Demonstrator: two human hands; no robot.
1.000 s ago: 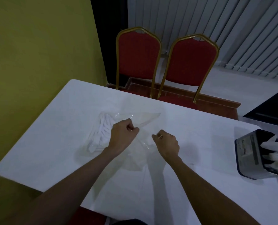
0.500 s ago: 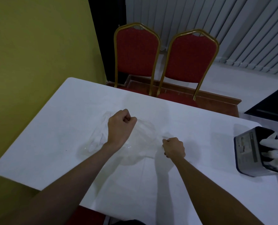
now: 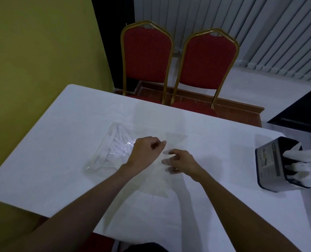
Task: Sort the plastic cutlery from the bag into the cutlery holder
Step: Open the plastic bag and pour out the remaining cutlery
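**Bag mouth opened, right grip went in**

Half a second before, both grips were fisted on the bag rim, pulling it apart. At this frame the left grip stayed curled, pinching the clear film. The right grip had let go. Its fingers were loosely spread and looked pale behind the film, so I judged them inside the mouth, holding nothing I could see.

The bag lay flat on the surface, with the cutlery bunched at its far-left end, apart from those fingers. The cutlery holder stood well off to the right, spoons and forks already in it.

My read: opening was done, no piece pulled yet.
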